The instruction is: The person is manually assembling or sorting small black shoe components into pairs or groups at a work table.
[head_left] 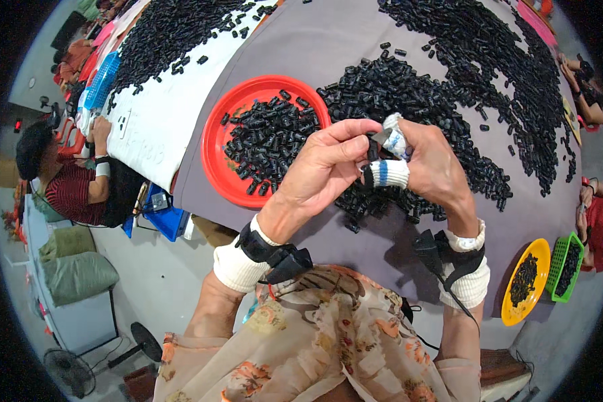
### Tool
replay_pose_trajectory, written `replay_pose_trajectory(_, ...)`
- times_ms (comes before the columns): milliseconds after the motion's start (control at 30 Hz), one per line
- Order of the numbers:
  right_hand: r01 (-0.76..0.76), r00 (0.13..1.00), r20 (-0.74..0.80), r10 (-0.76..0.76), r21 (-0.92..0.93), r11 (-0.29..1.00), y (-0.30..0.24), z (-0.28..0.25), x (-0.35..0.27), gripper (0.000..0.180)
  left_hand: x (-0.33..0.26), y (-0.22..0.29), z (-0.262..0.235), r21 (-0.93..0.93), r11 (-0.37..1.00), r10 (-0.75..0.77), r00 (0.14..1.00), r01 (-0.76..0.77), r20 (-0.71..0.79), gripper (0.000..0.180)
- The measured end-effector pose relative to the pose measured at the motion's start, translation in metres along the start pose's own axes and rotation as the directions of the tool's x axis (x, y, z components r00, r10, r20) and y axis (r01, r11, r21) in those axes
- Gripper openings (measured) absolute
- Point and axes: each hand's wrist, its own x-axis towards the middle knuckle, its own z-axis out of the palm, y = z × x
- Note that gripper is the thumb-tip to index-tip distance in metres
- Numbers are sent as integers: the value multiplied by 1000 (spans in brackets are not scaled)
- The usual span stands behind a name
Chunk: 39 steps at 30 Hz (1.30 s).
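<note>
My left hand and my right hand meet above the grey table, fingertips together. Between them is a small black plastic part, pinched by both hands. The right hand's fingers wear white cloth sleeves with blue stripes. Both wrists carry white cuffs with black strapped devices. A red round tray filled with small black parts lies just left of my hands. A large heap of the same black parts spreads on the table under and beyond my hands.
A yellow dish and a green basket with black parts stand at the right. Another seated person works at the left by a white-covered table. More black parts cover the far table. Other people's hands show at the right edge.
</note>
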Motion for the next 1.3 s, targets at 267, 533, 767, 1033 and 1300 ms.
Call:
replay_pose_trajectory(267,11,999,40,-12,29,1000,4,1,1,41,1,0,-5,1,1000,16,997,-16,70,23)
replay_pose_trajectory(533,9,998,65,-10,4,1000,3,-1,0,38,2,-3,-1,14,1000,2,1000,-2,3,23)
replay_pose_trajectory(767,26,999,46,-29,72,997,12,3,-3,36,4,-7,-2,30,1000,9,1000,-9,15,22)
replay_pose_trajectory(1033,8,999,52,-13,80,997,9,-2,-6,33,4,-7,3,14,1000,-7,1000,7,0,21)
replay_pose_trajectory(1300,-2,1000,21,1,40,999,2,-5,-1,38,4,-7,0,-52,999,5,999,-3,43,22)
